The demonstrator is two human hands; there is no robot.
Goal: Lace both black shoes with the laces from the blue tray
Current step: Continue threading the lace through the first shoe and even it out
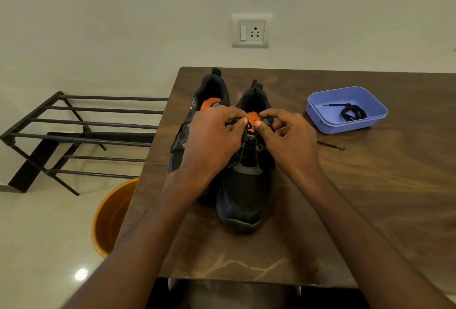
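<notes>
Brown table (370,197) fills the frame's right; two shoes (246,190) stand centre, toes toward the camera for easy reach. Left hand (212,141) and right hand (288,136) each pinch a lace (249,146) end over the right-hand shoe's top eyelets, probably tightening. Spare lace (349,112) waits in the tray (318,111), centre right.

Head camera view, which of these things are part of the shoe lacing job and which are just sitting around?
Part of the job:
right black shoe
left black shoe
blue plastic tray
coiled black lace in the tray
black lace being threaded
left hand
right hand

Lying about:
black metal rack
orange bucket
white wall socket
</notes>
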